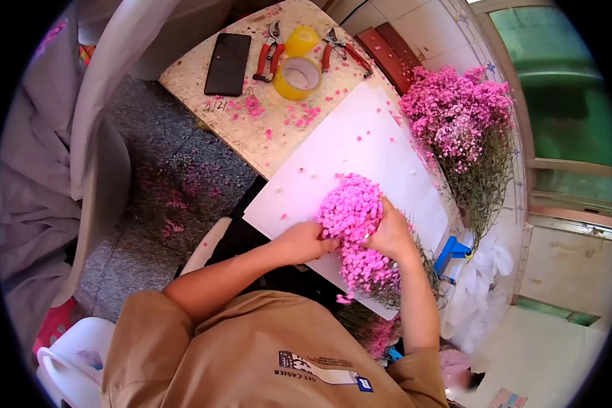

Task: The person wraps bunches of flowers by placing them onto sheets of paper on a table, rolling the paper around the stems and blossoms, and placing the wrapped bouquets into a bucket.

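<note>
Both my hands close around a bunch of small pink flowers (351, 207) over a white paper sheet (347, 143). My left hand (307, 241) grips the bunch from its left side, fingers partly hidden by the blossoms. On the other side, my right hand (391, 231) wraps round it, its fingertips hidden behind the flowers. More pink blossoms (370, 270) hang just below my hands, with thin green stems (425, 272) showing beside my right forearm. Loose pink petals lie scattered on the paper.
On the wooden table (279, 143) are a black phone (228, 64), two red-handled pruners (270, 54) (343, 51), and yellow tape rolls (297, 78). A large pink bouquet (455, 115) lies at the right, above a blue tool (451, 257). A white bin (81, 357) stands lower left.
</note>
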Available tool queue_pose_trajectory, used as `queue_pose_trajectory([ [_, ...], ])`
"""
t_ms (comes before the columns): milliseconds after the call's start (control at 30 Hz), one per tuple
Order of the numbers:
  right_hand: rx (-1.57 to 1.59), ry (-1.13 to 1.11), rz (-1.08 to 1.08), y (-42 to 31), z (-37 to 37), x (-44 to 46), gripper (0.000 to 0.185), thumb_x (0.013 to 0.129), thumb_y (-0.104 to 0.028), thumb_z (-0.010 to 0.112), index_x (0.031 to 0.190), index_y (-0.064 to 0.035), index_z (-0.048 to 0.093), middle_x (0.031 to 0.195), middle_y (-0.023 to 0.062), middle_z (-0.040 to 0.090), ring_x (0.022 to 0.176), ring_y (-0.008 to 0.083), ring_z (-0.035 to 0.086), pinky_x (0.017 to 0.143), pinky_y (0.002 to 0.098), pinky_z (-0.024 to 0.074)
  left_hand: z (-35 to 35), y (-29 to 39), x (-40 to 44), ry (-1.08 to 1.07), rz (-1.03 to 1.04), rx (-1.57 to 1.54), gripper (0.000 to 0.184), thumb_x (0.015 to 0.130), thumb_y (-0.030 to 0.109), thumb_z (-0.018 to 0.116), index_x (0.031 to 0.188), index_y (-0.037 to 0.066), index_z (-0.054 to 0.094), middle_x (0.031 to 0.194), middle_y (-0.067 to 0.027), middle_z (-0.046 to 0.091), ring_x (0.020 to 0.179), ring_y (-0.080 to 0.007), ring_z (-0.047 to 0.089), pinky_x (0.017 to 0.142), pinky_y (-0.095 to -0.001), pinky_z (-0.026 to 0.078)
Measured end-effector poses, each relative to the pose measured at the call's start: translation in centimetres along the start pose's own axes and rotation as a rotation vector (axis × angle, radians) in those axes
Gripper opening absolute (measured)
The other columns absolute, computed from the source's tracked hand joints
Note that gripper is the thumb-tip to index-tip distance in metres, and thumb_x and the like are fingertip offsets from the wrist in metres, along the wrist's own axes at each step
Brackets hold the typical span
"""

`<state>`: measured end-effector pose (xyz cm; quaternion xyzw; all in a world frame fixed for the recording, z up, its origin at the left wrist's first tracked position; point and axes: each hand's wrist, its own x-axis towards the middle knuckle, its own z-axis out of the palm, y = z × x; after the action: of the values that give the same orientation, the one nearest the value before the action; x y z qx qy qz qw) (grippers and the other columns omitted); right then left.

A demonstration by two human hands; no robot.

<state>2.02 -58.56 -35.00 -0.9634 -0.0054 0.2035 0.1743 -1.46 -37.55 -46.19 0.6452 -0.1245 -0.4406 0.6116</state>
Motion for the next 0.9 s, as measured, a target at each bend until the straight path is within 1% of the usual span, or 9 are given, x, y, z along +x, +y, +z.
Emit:
queue_pose_trajectory([
  [33, 0.017, -0.011, -0.016, 0.2, -0.3, 0.4, 0.081, 0.060, -0.030, 0.089, 0.128, -0.0013, 0.057, 0.115, 0.0257, 0.070, 0.111, 0.0432, 0.067, 0.098, 0.0452, 0.0525, -0.4, 0.5, -1.5, 0.165, 0.134, 0.359, 0.028, 0.095, 0.030, 0.064, 0.095, 0.003, 0.072, 0.078, -0.0177, 0.071, 0.079, -0.0379, 0.071, 0.074, -0.0494, 0.055],
  [67, 0.022, -0.006, -0.019, 0.6, -0.4, 0.9, 0.081, 0.060, -0.030, 0.089, 0.128, -0.0013, 0.057, 0.115, 0.0257, 0.070, 0.111, 0.0432, 0.067, 0.098, 0.0452, 0.0525, -0.5, 0.4, -2.6, 0.167, 0.134, 0.366, 0.028, 0.095, 0.030, 0.064, 0.095, 0.003, 0.072, 0.078, -0.0177, 0.071, 0.079, -0.0379, 0.071, 0.074, -0.0494, 0.055],
  [167, -0.014, -0.024, -0.041, 1.2, -0.3, 1.2, 0.089, 0.057, -0.025, 0.091, 0.134, -0.0020, 0.053, 0.114, 0.0253, 0.071, 0.110, 0.0436, 0.068, 0.098, 0.0449, 0.0534, 0.4, -1.1, -5.0, 0.225, 0.344, 0.707, 0.016, 0.086, 0.015, 0.067, 0.098, 0.006, 0.072, 0.088, -0.0128, 0.071, 0.086, -0.0331, 0.068, 0.075, -0.0464, 0.054],
  [300, 0.001, -0.115, -0.023, 0.5, 0.1, -0.5, 0.083, 0.058, -0.019, 0.088, 0.131, 0.0002, 0.055, 0.113, 0.0265, 0.071, 0.110, 0.0426, 0.068, 0.099, 0.0439, 0.0535, 1.6, -2.4, -5.9, 0.206, 0.626, 0.964, 0.017, 0.081, 0.014, 0.062, 0.094, 0.009, 0.070, 0.098, -0.0051, 0.066, 0.100, -0.0248, 0.059, 0.084, -0.0373, 0.047],
  [533, 0.017, -0.040, -0.077, -1.2, -1.9, 1.2, 0.077, 0.057, -0.013, 0.086, 0.126, 0.0020, 0.055, 0.108, 0.0267, 0.071, 0.108, 0.0442, 0.068, 0.095, 0.0452, 0.0535, 2.8, -2.7, -5.7, 0.106, 0.681, 1.161, 0.021, 0.084, 0.020, 0.059, 0.095, 0.007, 0.070, 0.110, -0.0077, 0.065, 0.111, -0.0242, 0.057, 0.088, -0.0378, 0.045],
  [600, 0.028, -0.001, -0.144, -3.5, -3.0, 2.0, 0.076, 0.057, -0.013, 0.087, 0.124, 0.0023, 0.055, 0.107, 0.0278, 0.070, 0.105, 0.0456, 0.068, 0.093, 0.0463, 0.0539, 3.7, -3.7, -5.1, 0.323, 0.859, 1.253, 0.016, 0.083, 0.021, 0.062, 0.085, 0.009, 0.073, 0.104, -0.0035, 0.064, 0.109, -0.0223, 0.057, 0.088, -0.0378, 0.044],
  [700, -0.106, 0.010, -0.227, -7.8, -2.7, 2.9, 0.075, 0.057, -0.021, 0.087, 0.120, 0.0042, 0.054, 0.100, 0.0290, 0.069, 0.097, 0.0478, 0.068, 0.088, 0.0492, 0.0546, 3.8, -3.5, -4.2, 0.398, 0.909, 1.270, 0.019, 0.083, 0.022, 0.062, 0.087, 0.007, 0.073, 0.103, -0.0055, 0.067, 0.107, -0.0248, 0.060, 0.090, -0.0393, 0.046],
  [800, -0.236, -0.038, -0.276, -8.5, 0.9, 4.3, 0.070, 0.058, -0.023, 0.087, 0.113, 0.0053, 0.054, 0.103, 0.0301, 0.067, 0.100, 0.0485, 0.064, 0.091, 0.0508, 0.0524, 5.5, -6.1, -2.2, 0.215, 0.693, 1.121, 0.029, 0.082, 0.023, 0.061, 0.100, 0.003, 0.071, 0.110, -0.0128, 0.068, 0.112, -0.0310, 0.061, 0.102, -0.0458, 0.046],
  [900, -0.213, -0.027, -0.222, -9.1, 0.5, 3.8, 0.067, 0.058, -0.022, 0.087, 0.110, 0.0056, 0.054, 0.106, 0.0303, 0.065, 0.104, 0.0487, 0.062, 0.093, 0.0509, 0.0514, 3.6, -4.5, -4.3, 0.284, 0.754, 1.128, 0.026, 0.081, 0.024, 0.061, 0.093, 0.004, 0.072, 0.097, -0.0126, 0.071, 0.097, -0.0334, 0.065, 0.089, -0.0451, 0.050],
])
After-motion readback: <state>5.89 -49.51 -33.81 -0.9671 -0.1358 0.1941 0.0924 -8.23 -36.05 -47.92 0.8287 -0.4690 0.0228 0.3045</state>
